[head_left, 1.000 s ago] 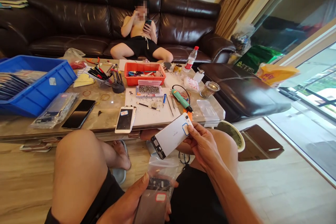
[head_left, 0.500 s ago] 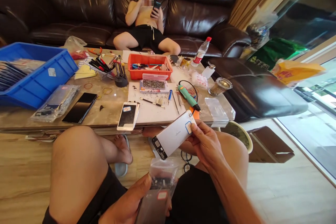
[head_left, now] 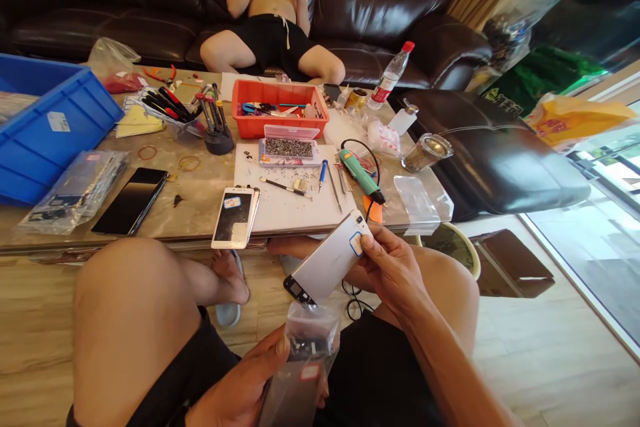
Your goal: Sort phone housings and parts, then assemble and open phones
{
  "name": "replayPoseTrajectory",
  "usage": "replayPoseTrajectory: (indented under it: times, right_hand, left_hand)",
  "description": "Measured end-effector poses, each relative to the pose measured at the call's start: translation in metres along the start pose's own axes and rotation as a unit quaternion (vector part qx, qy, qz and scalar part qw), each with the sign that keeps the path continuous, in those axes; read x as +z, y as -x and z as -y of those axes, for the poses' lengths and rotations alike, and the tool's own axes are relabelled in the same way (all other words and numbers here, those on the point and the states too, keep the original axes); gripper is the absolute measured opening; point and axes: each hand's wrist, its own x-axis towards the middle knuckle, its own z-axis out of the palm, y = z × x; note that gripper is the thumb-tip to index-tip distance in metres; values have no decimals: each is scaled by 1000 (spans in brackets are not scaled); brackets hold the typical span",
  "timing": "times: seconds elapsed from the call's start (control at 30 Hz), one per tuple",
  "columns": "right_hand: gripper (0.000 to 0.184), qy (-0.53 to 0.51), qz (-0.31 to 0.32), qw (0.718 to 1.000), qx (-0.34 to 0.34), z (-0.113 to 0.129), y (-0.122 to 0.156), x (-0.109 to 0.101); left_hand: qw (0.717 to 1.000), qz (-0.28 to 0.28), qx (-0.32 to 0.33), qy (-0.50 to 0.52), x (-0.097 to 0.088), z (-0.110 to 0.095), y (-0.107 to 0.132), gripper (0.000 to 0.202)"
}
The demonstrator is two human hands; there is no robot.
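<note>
My right hand (head_left: 395, 270) grips a white phone back cover (head_left: 327, 261) by its upper end, above my lap. The cover's lower end touches the open mouth of a clear plastic bag (head_left: 305, 353). My left hand (head_left: 245, 387) holds that bag from below, thumb on its front. Dark phone parts show inside the bag. Both hands are in front of the low table (head_left: 200, 177), between my bare knees.
On the table lie a white mat (head_left: 295, 203), a white phone (head_left: 233, 217), a black phone (head_left: 130, 200), a green electric screwdriver (head_left: 361, 177), an orange tray (head_left: 280, 118), a screw box (head_left: 290, 150) and a blue bin (head_left: 45, 133). Another person sits on the brown sofa (head_left: 270, 20).
The back cover has tilted and dropped so its lower end now meets the bag's mouth. The head has tipped downward, so the table and sofa sit higher in view.
</note>
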Motion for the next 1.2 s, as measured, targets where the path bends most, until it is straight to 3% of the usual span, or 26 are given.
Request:
replayPoseTrajectory:
  times: [0.17,0.37,0.63,0.8,0.97,1.2]
  right_hand:
    - [26,79,40,996,30,4,-2,-18]
    - [32,182,151,964,117,11,0,-26]
    - [33,247,177,951,61,16,-14,-13]
    - [33,271,224,935,55,13,-18,-13]
    - [32,244,174,953,37,7,-16,-11]
    - [34,199,222,945,136,-5,-3,1]
  left_hand:
    - [1000,-16,-17,-1,-11,3,0,57]
    - [997,-36,-60,15,-12,3,-7,64]
    - [989,-94,-115,16,-12,0,-15,78]
    - [989,-74,-127,27,-13,-1,-15,80]
    - [993,-29,-111,19,-7,-6,-17,83]
    - [995,-7,-92,32,-4,-7,-20,82]
